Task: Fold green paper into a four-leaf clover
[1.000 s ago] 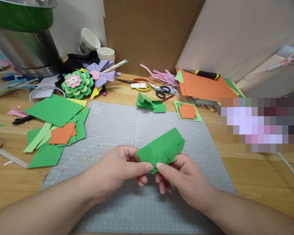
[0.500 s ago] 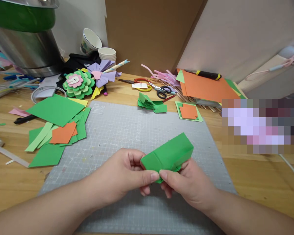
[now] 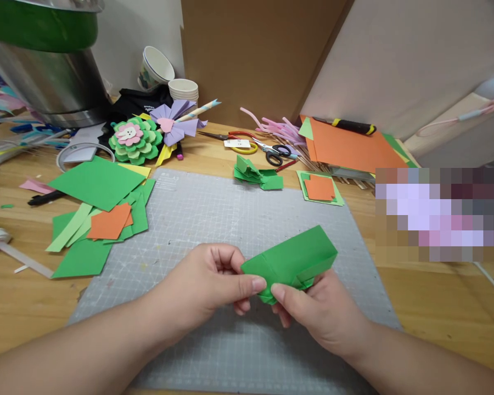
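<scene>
A folded piece of green paper [image 3: 292, 255] is held above the grey cutting mat [image 3: 197, 214]. My left hand [image 3: 220, 280] pinches its lower left end, thumb on top. My right hand [image 3: 313, 299] grips its lower side, with the thumb near my left thumb and the other fingers mostly hidden underneath. The paper slants up to the right, with a long flat face and a folded edge at the right. Another folded green paper piece [image 3: 258, 174] lies at the mat's far edge.
Green and orange paper sheets [image 3: 96, 184] lie at the left. Scissors [image 3: 275, 153], a paper flower [image 3: 134, 137] and paper cups [image 3: 183, 90] stand or lie behind. Small paper squares [image 3: 320, 187] and a large orange sheet [image 3: 354, 148] are at the back right.
The green paper and my right hand have shifted slightly right in the view. Both hands keep their hold, and the paper's lower folded flap shows a little differently. The whole view has moved slightly.
</scene>
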{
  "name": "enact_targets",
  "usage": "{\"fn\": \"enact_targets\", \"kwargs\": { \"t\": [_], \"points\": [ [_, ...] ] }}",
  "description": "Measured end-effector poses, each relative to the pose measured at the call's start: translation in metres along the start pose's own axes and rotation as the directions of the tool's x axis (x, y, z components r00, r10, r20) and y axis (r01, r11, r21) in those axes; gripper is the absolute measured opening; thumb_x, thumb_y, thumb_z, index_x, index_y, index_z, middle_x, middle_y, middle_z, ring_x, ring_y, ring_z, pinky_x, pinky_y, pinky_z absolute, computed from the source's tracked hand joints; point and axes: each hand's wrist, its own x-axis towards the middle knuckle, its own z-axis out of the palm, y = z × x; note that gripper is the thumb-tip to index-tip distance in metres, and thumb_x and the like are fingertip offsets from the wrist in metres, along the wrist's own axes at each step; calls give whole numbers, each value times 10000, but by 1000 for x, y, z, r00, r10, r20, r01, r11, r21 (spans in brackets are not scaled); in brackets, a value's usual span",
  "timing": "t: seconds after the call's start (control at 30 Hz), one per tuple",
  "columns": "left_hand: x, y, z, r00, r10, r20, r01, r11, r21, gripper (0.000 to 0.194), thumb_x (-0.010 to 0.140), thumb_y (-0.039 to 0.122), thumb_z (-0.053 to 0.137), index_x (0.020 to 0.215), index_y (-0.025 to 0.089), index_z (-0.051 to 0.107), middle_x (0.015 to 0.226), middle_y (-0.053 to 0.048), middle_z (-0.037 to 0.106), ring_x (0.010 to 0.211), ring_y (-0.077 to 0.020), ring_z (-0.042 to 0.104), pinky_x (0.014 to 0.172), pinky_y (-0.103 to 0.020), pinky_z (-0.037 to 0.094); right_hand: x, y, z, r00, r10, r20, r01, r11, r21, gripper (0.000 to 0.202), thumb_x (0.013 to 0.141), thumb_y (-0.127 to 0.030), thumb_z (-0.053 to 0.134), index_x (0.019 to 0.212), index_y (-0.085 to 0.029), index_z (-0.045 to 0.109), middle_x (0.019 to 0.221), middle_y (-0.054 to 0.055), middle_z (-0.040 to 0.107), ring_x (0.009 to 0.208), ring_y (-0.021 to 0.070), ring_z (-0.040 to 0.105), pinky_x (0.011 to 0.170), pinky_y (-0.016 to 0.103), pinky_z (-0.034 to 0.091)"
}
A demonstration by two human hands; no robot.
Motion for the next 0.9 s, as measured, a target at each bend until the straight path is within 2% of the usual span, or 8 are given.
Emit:
{"fn": "enact_targets", "kwargs": {
  "t": [0.17,0.3,0.47,0.6,0.67,0.8,0.9],
  "points": [
    [-1,1,-1,998,68,-19,-67,996,56,338,632,276,765,541,166,458,483,77,472,472,-57,365,475,-199,244,0,1,0,1000,-24,3,24,1000,13,219,754,-290,575,607,-197,442,500,-50,401,437,81,362,389,191,334],
    [-3,2,-2,995,98,7,-98,995,22,365,626,234,755,504,165,418,508,70,444,521,-72,358,508,-216,237,0,2,1,998,-56,10,55,998,27,239,758,-283,583,607,-200,418,511,-53,391,458,82,381,394,181,346],
    [-4,2,-3,998,44,-36,-42,998,44,363,631,290,755,492,172,442,450,80,405,462,-69,298,474,-242,180,0,2,0,998,45,48,-48,996,70,176,740,-302,607,658,-174,519,524,-36,473,441,76,412,387,174,379],
    [-4,2,-4,999,49,-16,-49,999,-16,306,683,374,723,545,154,561,534,25,586,441,-66,365,472,-240,232,3,-1,-3,991,122,51,-128,983,134,193,734,-336,625,699,-147,605,535,-16,521,437,73,443,367,156,400],
    [-3,1,-5,998,69,-1,-69,997,-33,285,713,375,703,580,146,600,582,8,623,443,-61,376,482,-234,258,4,-2,-4,989,141,45,-146,974,172,198,722,-339,638,701,-142,621,575,-1,553,449,71,454,358,144,401],
    [-2,1,-4,993,114,14,-115,993,24,334,820,425,582,644,144,626,534,20,545,467,-78,410,491,-220,309,5,-3,-5,988,157,-8,-152,966,209,187,707,-332,659,713,-148,629,595,-7,559,448,73,469,350,146,394],
    [-1,1,-1,995,87,38,-89,994,69,321,775,471,623,700,162,578,566,35,504,487,-93,432,453,-211,345,4,-1,-5,981,178,-78,-164,973,162,214,728,-348,640,668,-144,614,508,-22,528,400,71,454,355,161,364]
  ]
}}
